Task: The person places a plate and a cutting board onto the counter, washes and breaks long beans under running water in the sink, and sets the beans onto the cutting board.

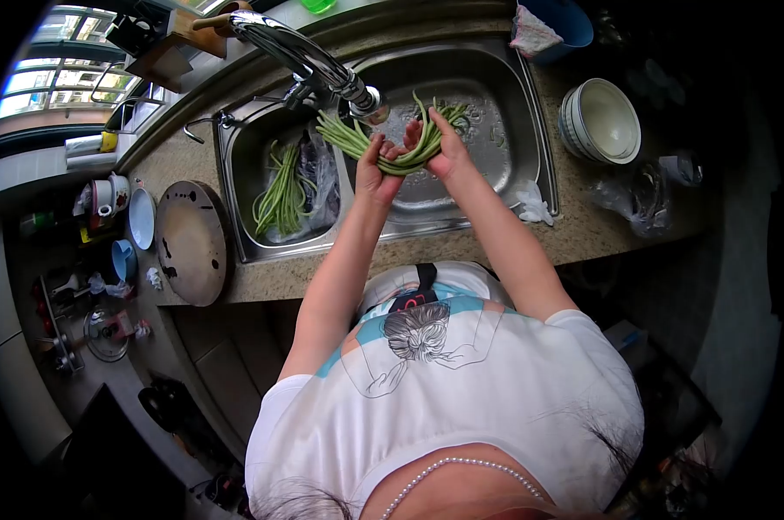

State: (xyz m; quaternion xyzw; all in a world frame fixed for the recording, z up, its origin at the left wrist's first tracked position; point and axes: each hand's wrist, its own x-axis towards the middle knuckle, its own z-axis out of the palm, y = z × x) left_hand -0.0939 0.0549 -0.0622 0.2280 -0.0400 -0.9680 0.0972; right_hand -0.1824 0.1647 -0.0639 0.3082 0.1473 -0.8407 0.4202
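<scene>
A bundle of long green beans (pixel 344 137) is held between my two hands under the chrome faucet (pixel 301 56), above the right basin (pixel 518 178) of the metal sink. My left hand (pixel 379 169) is wrapped round the bundle's left part. Round its right part are the fingers of my right hand (pixel 444 147). The beans bend in a curve, with loose ends sticking out on both sides. More green beans (pixel 281 195) lie in the left basin beside a clear plastic bag (pixel 324 186).
Stacked bowls (pixel 604 121) and plastic bags (pixel 643 199) stand on the right counter. A blue container (pixel 570 26) with a cloth (pixel 533 33) is at the back right. On the left are a round wooden board (pixel 193 243), a plate (pixel 142 218) and a blue cup (pixel 123 258).
</scene>
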